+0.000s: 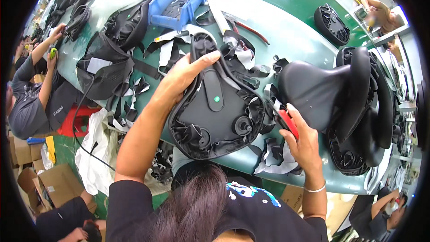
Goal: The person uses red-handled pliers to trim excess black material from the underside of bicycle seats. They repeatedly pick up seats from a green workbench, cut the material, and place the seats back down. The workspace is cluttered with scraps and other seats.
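Note:
A black bicycle saddle [201, 125] lies underside up in front of me, its narrow nose pointing away. Gathered black cover material lines its rim, and a green dot marks the central strip. My left hand [186, 74] grips the saddle near the nose, thumb over the top. In my right hand [301, 136], at the saddle's right edge, is a red-handled tool [289, 123]; its working end is hard to make out. Beside that tool hangs a loose strip of cover material [271, 94], close to the rim.
Stacked black saddles [313, 89] stand at right. Trimmed scraps [277, 157] litter the green table. A blue bin [155, 14] with black pieces sits at the back, near a red-handled tool [253, 32]. More saddles [127, 24] lie at left. A co-worker [33, 94] works at far left.

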`<state>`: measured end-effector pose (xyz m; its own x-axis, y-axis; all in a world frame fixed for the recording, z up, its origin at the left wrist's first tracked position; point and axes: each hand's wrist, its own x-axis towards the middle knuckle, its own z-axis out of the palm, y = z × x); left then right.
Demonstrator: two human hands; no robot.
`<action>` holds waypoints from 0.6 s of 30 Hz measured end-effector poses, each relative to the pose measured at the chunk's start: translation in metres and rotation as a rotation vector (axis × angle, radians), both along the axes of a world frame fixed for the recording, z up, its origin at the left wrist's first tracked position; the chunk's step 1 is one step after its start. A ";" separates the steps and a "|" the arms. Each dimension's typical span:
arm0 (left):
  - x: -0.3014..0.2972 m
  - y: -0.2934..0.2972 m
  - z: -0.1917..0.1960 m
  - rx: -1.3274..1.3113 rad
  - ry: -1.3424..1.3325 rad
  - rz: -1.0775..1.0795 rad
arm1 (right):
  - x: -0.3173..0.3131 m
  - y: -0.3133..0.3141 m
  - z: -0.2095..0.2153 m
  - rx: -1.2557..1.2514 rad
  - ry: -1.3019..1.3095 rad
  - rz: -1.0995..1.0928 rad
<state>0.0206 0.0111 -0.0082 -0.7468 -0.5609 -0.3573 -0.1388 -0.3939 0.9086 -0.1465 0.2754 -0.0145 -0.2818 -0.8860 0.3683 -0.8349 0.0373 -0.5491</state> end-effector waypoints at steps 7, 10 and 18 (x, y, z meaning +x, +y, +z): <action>-0.039 -0.004 0.015 -0.208 0.049 -0.235 | -0.031 -0.034 0.036 0.283 0.551 0.279; -0.035 -0.009 0.010 -0.226 -0.034 -0.216 | -0.017 -0.011 0.031 0.423 0.428 0.199; 0.011 0.026 0.001 -0.197 -0.204 0.231 | 0.085 0.034 -0.005 0.415 -0.125 -0.227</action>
<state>0.0319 0.0368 -0.0072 -0.5169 -0.7795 -0.3538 -0.2527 -0.2559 0.9331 -0.0618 0.3097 -0.0192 -0.5045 -0.8619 -0.0518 -0.7088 0.4476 -0.5452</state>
